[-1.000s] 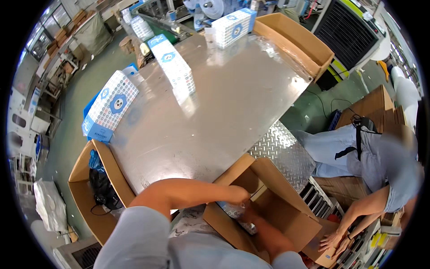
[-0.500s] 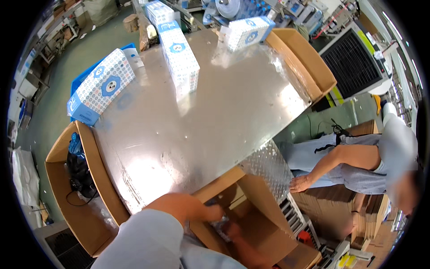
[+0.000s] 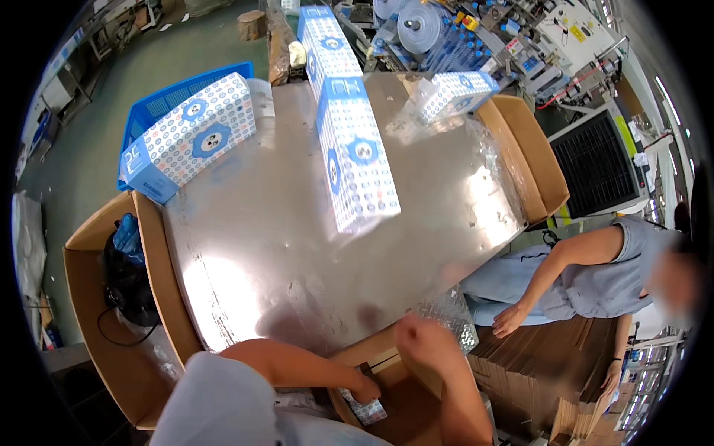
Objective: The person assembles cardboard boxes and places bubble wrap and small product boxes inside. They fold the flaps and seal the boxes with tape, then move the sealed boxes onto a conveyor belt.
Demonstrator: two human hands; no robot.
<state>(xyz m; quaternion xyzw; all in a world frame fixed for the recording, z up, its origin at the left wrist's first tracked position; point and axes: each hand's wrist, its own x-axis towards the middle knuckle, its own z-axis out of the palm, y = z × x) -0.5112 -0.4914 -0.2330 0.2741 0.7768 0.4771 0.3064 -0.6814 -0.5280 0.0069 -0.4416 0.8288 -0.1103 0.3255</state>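
An open brown carton point(image 3: 444, 372) stands at the table's near edge. My left hand point(image 3: 366, 388) is down inside it, fingers closed over a small white-and-blue patterned box point(image 3: 367, 411) at its left side; part of that box is hidden. Raised above the carton's far rim, my right hand point(image 3: 428, 342) is blurred, its fingers curled in with nothing visible in them. On the metal table point(image 3: 275, 201), a long patterned box point(image 3: 357, 156) points toward me. Behind it, end to end, is another patterned box point(image 3: 327, 44).
A patterned box point(image 3: 195, 137) leans by a blue basket point(image 3: 137, 111) at left; another box point(image 3: 457, 95) lies at far right. Open cartons flank the table: a left carton point(image 3: 160, 297) and a right carton point(image 3: 532, 178). A co-worker point(image 3: 587, 267) stands at right beside stacked flat cardboard point(image 3: 547, 357).
My right hand has come up out of the carton, while my left stays inside. The middle row of boxes has slid nearer to me. The view has shifted.
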